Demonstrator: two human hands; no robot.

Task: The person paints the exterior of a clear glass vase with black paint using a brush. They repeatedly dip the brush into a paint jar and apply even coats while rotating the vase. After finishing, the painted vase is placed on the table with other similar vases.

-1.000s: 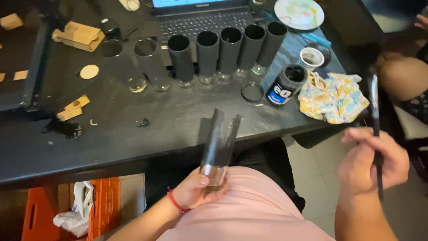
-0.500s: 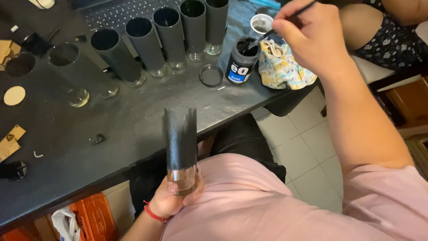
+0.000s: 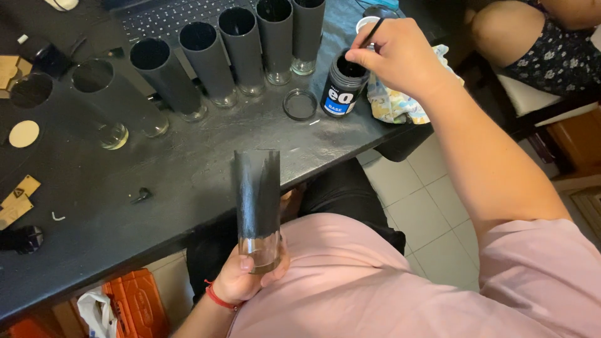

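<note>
Seen from above, your left hand (image 3: 247,278) gripped a tall glass (image 3: 256,206) by its clear base, fingers wrapped around it, holding it upright over your lap just past the tabletop (image 3: 188,169) edge. The glass was coated dark grey over most of its height, with only the bottom left clear. Your right hand (image 3: 400,56) was closed around a thin brush (image 3: 370,32), pinching it with its tip dipped in an open black paint jar (image 3: 343,91) standing on the black tabletop. The jar's round lid (image 3: 300,104) lay just beside it, and a crumpled patterned cloth (image 3: 400,103) sat under your right wrist. Behind the jar, a row of painted glasses (image 3: 241,53) stood side by side, each with a clear base. Another person's knee (image 3: 501,25) showed at the upper right.
</note>
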